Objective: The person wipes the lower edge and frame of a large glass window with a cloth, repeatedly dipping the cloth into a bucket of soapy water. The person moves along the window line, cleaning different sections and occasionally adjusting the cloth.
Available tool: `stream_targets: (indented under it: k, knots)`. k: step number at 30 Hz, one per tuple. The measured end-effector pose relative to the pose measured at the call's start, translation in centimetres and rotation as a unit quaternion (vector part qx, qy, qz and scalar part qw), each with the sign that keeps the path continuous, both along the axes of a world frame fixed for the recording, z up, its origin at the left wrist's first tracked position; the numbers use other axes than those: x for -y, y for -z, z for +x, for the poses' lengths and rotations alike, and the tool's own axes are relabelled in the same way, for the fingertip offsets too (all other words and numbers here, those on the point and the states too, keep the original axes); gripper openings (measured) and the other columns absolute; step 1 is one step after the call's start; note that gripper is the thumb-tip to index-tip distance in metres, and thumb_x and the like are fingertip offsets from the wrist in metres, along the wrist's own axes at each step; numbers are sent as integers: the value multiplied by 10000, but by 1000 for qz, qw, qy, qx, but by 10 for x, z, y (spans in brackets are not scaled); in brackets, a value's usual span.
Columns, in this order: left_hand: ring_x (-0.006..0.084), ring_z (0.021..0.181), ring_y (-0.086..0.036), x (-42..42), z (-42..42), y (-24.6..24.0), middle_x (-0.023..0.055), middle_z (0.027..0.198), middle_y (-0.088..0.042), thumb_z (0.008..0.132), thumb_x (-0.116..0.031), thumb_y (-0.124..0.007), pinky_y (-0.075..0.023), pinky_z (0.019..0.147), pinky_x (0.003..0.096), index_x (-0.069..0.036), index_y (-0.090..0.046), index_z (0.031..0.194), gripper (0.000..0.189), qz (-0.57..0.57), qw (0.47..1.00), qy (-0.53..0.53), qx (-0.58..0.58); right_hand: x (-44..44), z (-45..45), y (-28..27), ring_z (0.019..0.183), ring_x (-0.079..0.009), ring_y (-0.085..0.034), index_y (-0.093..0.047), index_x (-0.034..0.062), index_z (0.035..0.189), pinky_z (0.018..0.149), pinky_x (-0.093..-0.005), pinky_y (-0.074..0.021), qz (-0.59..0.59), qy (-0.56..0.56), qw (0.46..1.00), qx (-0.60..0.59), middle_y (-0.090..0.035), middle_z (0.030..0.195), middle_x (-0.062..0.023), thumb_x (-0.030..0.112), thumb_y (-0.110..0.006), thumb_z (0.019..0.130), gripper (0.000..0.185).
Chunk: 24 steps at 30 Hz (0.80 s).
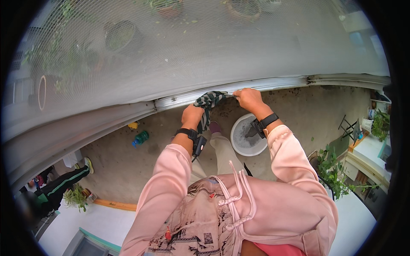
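My left hand (192, 114) is closed around a dark green and light striped cloth (209, 100), part of which hangs below the fist. The cloth lies against the white metal rail (272, 85) of a window screen. My right hand (251, 100) is at the cloth's narrow right end, its fingers pinched on it at the rail's edge. Beyond the rail spreads the fine screen mesh (205, 48). Below my right wrist, a white basin (235, 147) of greyish water stands on the ground.
A blue-green plastic bottle (141, 138) and a yellow object (133, 125) lie on the concrete ground (115, 160) to the left. A person (64, 185) is at the far left. Potted plants (333, 172) stand at right. More pots (120, 35) show through the mesh.
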<state>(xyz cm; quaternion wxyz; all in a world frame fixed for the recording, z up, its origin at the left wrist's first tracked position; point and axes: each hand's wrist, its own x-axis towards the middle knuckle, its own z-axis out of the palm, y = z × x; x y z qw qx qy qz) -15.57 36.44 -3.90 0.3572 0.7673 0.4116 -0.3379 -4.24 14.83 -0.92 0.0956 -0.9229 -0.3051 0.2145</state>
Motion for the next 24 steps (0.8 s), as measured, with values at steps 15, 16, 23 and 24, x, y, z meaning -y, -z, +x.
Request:
stream_targets:
  k: [15,16,23,24]
  knots:
    - [323,956,-608,-5,-6,20,173,1003,-645,710,-283,-634,-458,833,378,-53,-637,1036,400,-68,994,-77,21,13,-22,-10,742,-301,-611,-681,214,963,626,-419,-480,47,18,999,8,-631,765,-93,209,-567,810,191]
    - [320,949,-610,-5,-6,20,172,1000,-646,712,-285,-634,-459,830,377,-53,-637,1035,399,-65,995,-73,23,14,-23,-7,744,-302,-610,-681,214,963,629,-420,-480,52,27,998,10,-631,770,-92,215,-567,813,189]
    - [311,944,-613,-5,-10,31,166,994,-647,719,-302,-631,-464,822,377,-61,-633,1036,398,-56,997,-47,13,19,-28,0,750,-306,-608,-677,214,991,649,-418,-481,89,79,993,-22,-628,752,-103,233,-567,823,202]
    - [313,949,-612,-5,-10,34,165,996,-647,719,-305,-632,-463,824,379,-62,-632,1038,401,-60,997,-54,13,17,-27,1,748,-308,-608,-677,212,992,647,-418,-482,90,80,992,-19,-628,752,-105,233,-566,823,203]
